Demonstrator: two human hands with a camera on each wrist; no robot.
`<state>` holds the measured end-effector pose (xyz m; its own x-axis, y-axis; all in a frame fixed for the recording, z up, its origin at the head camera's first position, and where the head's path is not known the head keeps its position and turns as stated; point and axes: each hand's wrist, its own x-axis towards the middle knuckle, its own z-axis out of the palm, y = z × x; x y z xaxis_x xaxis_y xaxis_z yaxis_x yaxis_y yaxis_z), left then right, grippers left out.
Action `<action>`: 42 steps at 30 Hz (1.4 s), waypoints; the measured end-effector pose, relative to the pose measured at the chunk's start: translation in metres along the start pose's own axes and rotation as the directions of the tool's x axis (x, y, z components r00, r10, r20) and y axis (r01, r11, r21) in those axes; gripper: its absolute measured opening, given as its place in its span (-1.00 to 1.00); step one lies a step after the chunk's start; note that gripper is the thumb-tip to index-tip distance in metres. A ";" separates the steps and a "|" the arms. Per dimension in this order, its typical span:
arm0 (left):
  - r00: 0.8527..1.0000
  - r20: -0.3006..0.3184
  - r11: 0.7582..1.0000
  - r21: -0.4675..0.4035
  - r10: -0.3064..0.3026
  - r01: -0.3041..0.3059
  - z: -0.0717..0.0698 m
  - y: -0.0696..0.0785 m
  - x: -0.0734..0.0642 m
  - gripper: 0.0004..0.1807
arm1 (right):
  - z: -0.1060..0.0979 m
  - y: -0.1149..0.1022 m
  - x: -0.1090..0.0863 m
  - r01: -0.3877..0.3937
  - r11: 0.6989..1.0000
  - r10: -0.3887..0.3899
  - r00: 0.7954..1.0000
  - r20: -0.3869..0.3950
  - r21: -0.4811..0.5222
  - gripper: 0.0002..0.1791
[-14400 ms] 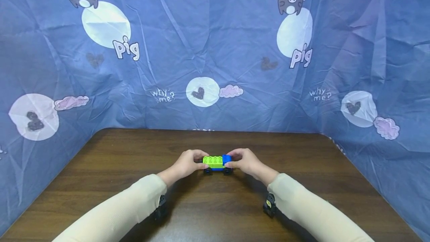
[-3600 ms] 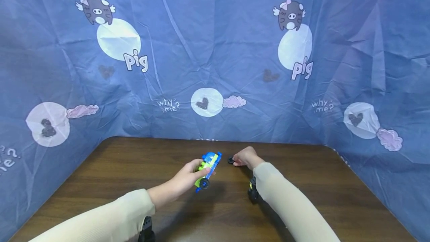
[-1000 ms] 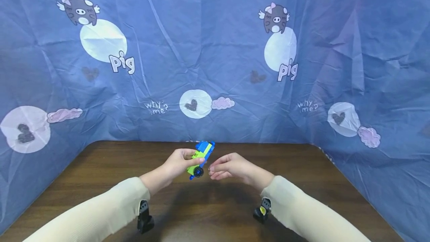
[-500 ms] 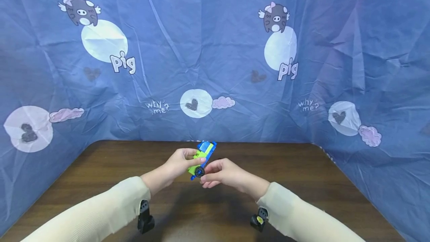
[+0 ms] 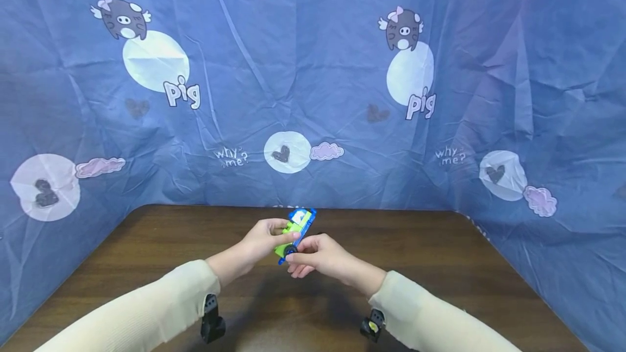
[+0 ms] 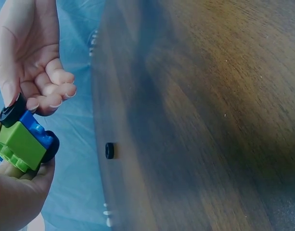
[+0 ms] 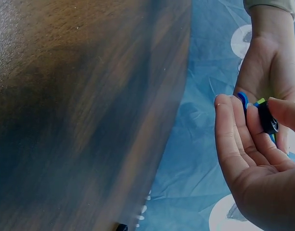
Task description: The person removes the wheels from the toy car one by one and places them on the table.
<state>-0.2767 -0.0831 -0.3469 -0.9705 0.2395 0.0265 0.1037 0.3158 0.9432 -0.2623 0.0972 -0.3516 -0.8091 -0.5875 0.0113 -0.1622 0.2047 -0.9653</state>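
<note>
Tilted nose-up above the table, a toy car (image 5: 296, 227) of lime-green and blue building bricks is held by my left hand (image 5: 254, 240), thumb along its side. My right hand (image 5: 325, 259) pinches the car's black wheel (image 5: 290, 250) at the lower end between thumb and index finger. In the right wrist view this wheel (image 7: 268, 118) sits between those fingertips, the other fingers extended beside it. The left wrist view shows a second wheel (image 6: 52, 146) on the car's opposite side, next to the left palm. My left hand covers part of the green bricks.
A loose black tyre (image 6: 109, 150) stands on the brown wooden table (image 5: 415, 265) near its far edge. Behind the table hangs a blue printed cloth (image 5: 303, 91). A small black camera (image 5: 212, 319) hangs under each sleeve.
The car stood on the table in both hands at first, then my left hand lifted it. My right hand was at a tyre on the table, then came left to the car's wheel and now pinches it.
</note>
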 end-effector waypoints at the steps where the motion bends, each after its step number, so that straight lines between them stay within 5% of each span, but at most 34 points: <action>1: 1.000 -0.003 1.000 -0.008 -0.006 0.006 0.001 0.000 0.000 -0.53 | 0.000 0.001 0.000 0.002 1.000 -0.002 1.000 0.000 -0.007 -0.76; 19: 0.999 -0.022 1.000 0.009 -0.025 0.025 0.005 -0.007 -0.002 -0.47 | 0.010 0.004 0.001 0.031 0.998 -0.029 0.999 0.038 -0.049 -0.63; 42: 0.999 -0.050 0.998 0.060 0.015 -0.012 0.012 -0.005 0.006 -0.59 | 0.019 0.007 0.007 0.092 0.967 -0.143 0.967 -0.209 -0.237 -0.74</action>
<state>-0.2804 -0.0721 -0.3555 -0.9785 0.1981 0.0572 0.1283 0.3678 0.9210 -0.2589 0.0796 -0.3632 -0.8777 -0.4338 0.2036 -0.3649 0.3296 -0.8707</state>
